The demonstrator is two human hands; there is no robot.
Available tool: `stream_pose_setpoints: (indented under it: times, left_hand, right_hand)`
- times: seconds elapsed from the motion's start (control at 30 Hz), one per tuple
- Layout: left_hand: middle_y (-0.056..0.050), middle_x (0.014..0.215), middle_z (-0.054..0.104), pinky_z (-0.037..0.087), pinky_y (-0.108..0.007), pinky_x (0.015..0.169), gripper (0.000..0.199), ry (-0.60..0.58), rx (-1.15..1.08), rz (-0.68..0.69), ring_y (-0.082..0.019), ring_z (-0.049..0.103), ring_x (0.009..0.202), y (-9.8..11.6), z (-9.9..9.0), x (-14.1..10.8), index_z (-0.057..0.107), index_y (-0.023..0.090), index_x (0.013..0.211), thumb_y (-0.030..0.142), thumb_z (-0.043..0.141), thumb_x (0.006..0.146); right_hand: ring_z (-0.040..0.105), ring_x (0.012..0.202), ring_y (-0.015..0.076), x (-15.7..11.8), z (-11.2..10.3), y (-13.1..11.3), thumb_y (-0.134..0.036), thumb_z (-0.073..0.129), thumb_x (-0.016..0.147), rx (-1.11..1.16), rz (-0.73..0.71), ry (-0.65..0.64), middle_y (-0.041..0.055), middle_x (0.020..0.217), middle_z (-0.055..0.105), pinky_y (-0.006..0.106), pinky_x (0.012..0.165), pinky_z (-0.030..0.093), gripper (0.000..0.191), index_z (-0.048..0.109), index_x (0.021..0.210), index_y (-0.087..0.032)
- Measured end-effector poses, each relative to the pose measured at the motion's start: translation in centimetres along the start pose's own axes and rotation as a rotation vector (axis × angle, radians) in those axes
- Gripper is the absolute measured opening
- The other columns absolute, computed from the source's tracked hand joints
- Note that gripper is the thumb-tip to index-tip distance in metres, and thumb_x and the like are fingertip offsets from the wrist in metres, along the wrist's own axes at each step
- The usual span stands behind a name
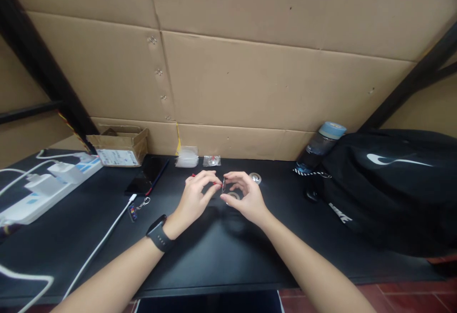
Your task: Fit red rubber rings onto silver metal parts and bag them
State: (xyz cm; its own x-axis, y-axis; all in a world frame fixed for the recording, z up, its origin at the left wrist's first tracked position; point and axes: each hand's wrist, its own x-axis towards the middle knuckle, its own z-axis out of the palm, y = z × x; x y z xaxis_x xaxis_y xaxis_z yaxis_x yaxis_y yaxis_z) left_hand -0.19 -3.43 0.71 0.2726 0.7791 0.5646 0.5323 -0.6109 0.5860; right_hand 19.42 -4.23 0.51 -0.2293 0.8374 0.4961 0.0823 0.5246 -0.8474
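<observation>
Head view: the right hand (250, 199) pinched a thin disc (223, 185) on edge; the left hand (193, 194), fingertips nearly together, apparently gripped a red item (216, 184) beside it, seemingly mid-alignment, which called for steadiness.

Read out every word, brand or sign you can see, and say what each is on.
"NIKE": white letters on the black fabric bag.
White swoosh logo, wordless: same bag.
Too small or blurred to read: print on the white paper label of the brown cardboard box, and on the dark see-through bottle with a light-blue lid.
</observation>
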Motion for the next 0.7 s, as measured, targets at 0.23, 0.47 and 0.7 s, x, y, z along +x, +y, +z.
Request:
stream_pose_setpoints:
  times: [0.23,0.47,0.7]
  left_hand:
    - [-0.007,0.118,0.058,0.044,-0.042,0.102,0.015,0.041,-0.020,-0.008,-0.025,0.055,0.121,0.21,0.49,-0.22,0.067,0.024,0.094,0.030,0.054,0.098]
    - [-0.008,0.119,0.058,0.042,-0.043,0.102,0.012,0.019,0.029,0.017,-0.026,0.054,0.122,0.14,0.68,-0.50,0.065,0.024,0.096,0.028,0.054,0.097]
    - [-0.008,0.119,0.059,0.037,-0.045,0.103,0.011,0.072,0.120,0.023,-0.028,0.051,0.127,0.41,0.33,-0.58,0.066,0.024,0.095,0.029,0.057,0.096]
  right_hand:
    - [0.069,0.103,0.0228,-0.15,0.23,-0.43,-0.033,0.084,0.074,0.015,0.029,-0.008,0.0102,0.125,0.066,0.035,0.082,0.057,0.045,0.059,0.111,-0.025]
    - [0.070,0.099,0.0229,-0.27,0.28,0.18,-0.036,0.086,0.072,0.002,0.042,0.016,0.0101,0.122,0.068,0.036,0.081,0.057,0.044,0.060,0.105,-0.024]
    - [0.066,0.104,0.0204,-0.01,0.10,0.05,-0.036,0.059,0.097,-0.083,0.018,-0.075,0.0079,0.116,0.067,0.034,0.087,0.053,0.016,0.068,0.094,-0.023]
